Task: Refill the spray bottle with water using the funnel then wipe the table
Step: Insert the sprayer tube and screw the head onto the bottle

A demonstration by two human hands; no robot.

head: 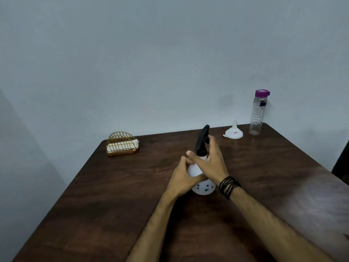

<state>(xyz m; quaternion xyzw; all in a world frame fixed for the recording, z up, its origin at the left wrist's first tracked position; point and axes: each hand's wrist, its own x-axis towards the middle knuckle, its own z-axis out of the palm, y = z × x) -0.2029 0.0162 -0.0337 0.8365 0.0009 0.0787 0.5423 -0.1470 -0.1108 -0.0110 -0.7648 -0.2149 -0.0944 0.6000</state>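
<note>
Gripping the round white plastic spray bottle [203,178] with the left hand [182,178], the right hand [211,163], fingers loosely spread at its black trigger head [202,140], risked tipping it while unscrewing.

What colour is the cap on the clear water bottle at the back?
Purple: the cap tops the clear water bottle, seen in the head view.

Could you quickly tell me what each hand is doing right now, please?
Left hand: holds the round white plastic spray bottle by its body.
Right hand: fingers open around the bottle's black trigger head, grip not yet closed.
</note>
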